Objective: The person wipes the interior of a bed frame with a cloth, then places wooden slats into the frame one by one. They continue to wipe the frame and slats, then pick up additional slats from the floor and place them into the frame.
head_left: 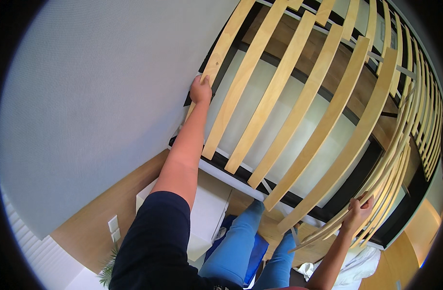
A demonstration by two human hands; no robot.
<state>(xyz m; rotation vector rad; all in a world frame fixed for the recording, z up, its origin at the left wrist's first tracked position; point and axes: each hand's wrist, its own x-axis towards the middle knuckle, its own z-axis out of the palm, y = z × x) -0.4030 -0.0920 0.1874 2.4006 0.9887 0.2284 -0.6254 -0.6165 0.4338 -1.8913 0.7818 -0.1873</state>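
Observation:
Pale wooden bed slats [291, 94] lie side by side across a black bed frame [323, 212], spaced apart and slightly bowed. My left hand [200, 90] reaches far forward, its fingers closed around the edge of the leftmost slat [226, 41], beside the grey padded panel. Low on the right, my right hand [359, 213] grips a bunch of slats [393, 152] gathered close together; how many are in its fingers is hidden. A light strap [405, 72] links slats near their far ends. Beneath the slats, light panels show inside the frame.
The tall grey padded panel [110, 96] rises along the left. A white cabinet [207, 212] stands against the wood-coloured wall, near a wall switch plate [113, 227] and a plant [107, 270]. White cloth [354, 270] lies at lower right. A second row of slats [427, 111] continues on the far right.

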